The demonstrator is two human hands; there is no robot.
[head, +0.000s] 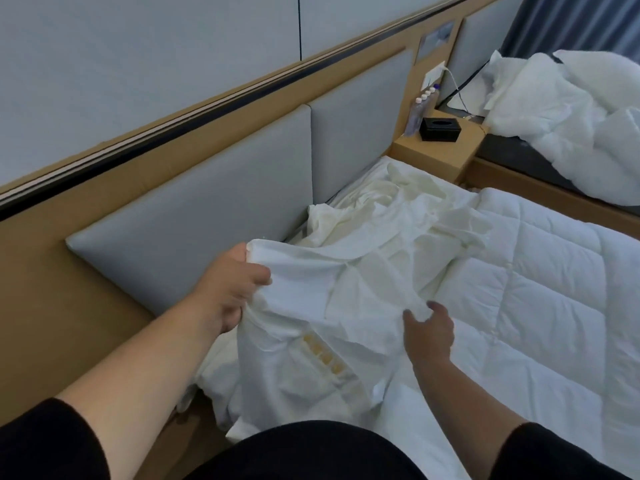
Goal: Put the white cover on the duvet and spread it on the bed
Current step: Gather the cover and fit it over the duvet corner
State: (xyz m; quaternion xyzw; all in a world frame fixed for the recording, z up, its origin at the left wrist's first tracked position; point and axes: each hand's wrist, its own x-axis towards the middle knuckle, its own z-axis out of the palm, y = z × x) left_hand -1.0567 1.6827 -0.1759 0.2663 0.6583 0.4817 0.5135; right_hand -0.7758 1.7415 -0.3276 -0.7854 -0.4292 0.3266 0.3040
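A crumpled white cover lies bunched at the head end of the bed, over the corner of a white quilted duvet that stretches away to the right. My left hand grips a raised corner of the cover close to the grey padded headboard. My right hand pinches a fold of the cover near its middle, just left of the bare quilted surface. A strip with yellowish marks shows through the cover below my hands.
A wooden nightstand stands beyond the bed with a black tissue box and several small bottles. A second bed at the far right carries heaped white bedding. A wooden ledge runs along the left.
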